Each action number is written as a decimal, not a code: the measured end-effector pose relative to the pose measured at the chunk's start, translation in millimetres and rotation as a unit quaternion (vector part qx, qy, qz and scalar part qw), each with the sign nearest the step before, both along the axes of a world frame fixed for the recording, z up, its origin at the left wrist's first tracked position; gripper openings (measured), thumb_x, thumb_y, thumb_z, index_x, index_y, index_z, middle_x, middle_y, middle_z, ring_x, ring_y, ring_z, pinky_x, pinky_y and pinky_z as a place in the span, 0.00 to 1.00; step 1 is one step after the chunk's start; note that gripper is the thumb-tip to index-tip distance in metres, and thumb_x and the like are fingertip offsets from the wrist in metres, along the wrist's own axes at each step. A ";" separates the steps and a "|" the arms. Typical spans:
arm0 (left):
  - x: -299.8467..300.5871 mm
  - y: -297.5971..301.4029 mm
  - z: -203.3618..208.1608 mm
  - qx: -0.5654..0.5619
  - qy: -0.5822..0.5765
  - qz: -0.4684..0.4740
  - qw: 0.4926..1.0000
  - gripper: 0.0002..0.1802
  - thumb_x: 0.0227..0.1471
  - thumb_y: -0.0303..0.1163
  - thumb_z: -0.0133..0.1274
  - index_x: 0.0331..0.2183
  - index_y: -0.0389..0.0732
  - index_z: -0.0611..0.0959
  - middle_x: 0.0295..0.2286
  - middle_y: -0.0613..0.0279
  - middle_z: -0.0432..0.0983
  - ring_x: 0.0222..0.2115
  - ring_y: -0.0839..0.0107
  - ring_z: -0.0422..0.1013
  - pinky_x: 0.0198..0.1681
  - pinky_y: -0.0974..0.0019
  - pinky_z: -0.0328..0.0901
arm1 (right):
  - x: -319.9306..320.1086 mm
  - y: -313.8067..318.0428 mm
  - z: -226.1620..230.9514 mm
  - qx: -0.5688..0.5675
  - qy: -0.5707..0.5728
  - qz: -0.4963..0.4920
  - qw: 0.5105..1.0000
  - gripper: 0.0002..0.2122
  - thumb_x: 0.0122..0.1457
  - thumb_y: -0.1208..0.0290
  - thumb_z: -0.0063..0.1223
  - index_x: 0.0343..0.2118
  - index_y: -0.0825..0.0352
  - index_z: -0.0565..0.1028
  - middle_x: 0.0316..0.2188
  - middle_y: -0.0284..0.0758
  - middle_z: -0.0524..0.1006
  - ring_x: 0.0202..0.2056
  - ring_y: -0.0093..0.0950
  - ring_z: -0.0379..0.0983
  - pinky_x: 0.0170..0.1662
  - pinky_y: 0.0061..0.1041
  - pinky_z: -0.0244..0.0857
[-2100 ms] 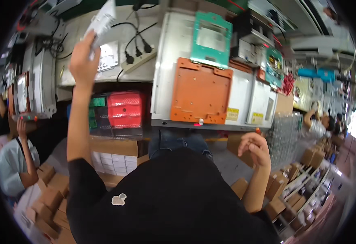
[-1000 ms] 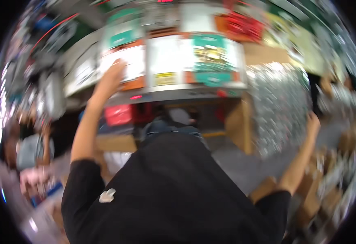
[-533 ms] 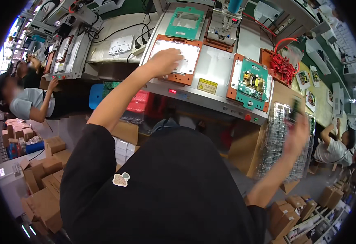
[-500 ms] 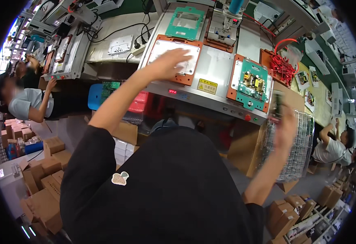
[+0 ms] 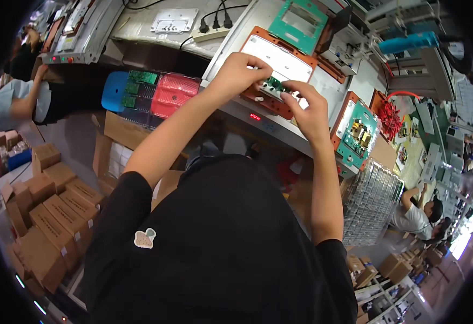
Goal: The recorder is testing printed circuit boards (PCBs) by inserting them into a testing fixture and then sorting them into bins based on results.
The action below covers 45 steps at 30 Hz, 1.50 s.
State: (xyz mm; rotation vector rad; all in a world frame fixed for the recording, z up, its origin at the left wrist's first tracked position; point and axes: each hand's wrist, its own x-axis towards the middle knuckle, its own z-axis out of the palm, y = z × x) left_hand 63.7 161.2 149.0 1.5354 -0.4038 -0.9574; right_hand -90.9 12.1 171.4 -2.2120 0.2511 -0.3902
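A small green circuit board with pale parts on it is held between my two hands, over the near edge of a white plate in an orange-brown frame. My left hand pinches the board's left end, fingers curled. At its right end, my right hand grips with thumb and fingers closed. Part of the board is hidden by my fingers. Behind the white plate lies a green frame with a rectangular opening. To the right, a second fixture has a green plate bearing a board with yellow components.
A red bundle of wires sits beyond the right fixture. Below it stands a stack of clear trays. Blue, clear and red bins are left of the bench. Cardboard boxes are piled lower left. Co-workers sit at both sides.
My right hand has moved left from the right side, bringing the board over the white plate. My left hand has closed on it too. The view has turned, shifting the bench.
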 end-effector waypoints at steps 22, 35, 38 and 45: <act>5.1 22.4 -37.6 -0.082 -0.414 -0.072 0.904 0.10 0.49 0.21 0.58 0.38 0.34 0.83 0.42 0.57 0.79 0.37 0.63 0.75 0.41 0.66 0.70 | 4.9 -4.0 -39.2 -0.098 -0.050 -0.001 0.994 0.11 0.50 0.79 0.65 0.38 0.66 0.80 0.39 0.34 0.81 0.41 0.30 0.74 0.43 0.27 0.69; -52.4 49.2 -14.0 -0.031 -0.375 0.091 0.922 0.14 0.46 0.26 0.63 0.37 0.35 0.82 0.37 0.57 0.73 0.29 0.67 0.70 0.32 0.66 0.67 | 13.8 -13.4 -14.0 -0.165 -0.028 0.043 0.985 0.13 0.51 0.73 0.65 0.40 0.65 0.79 0.47 0.36 0.78 0.48 0.35 0.72 0.53 0.32 0.65; -73.3 43.1 -27.2 -0.020 -0.381 0.131 0.915 0.12 0.47 0.29 0.63 0.35 0.36 0.81 0.35 0.56 0.72 0.35 0.57 0.74 0.37 0.61 0.69 | 55.3 -48.7 0.1 -0.221 -0.149 0.011 0.964 0.11 0.54 0.75 0.60 0.41 0.66 0.78 0.43 0.37 0.78 0.45 0.33 0.75 0.51 0.29 0.66; -81.3 8.6 -49.3 -0.057 -0.426 0.174 0.886 0.08 0.47 0.23 0.61 0.28 0.33 0.77 0.33 0.55 0.72 0.28 0.63 0.74 0.31 0.65 0.69 | 218.6 -221.2 -41.3 -0.351 0.097 -0.085 0.928 0.26 0.56 0.56 0.55 0.53 0.70 0.71 0.50 0.53 0.74 0.54 0.48 0.69 0.56 0.40 0.62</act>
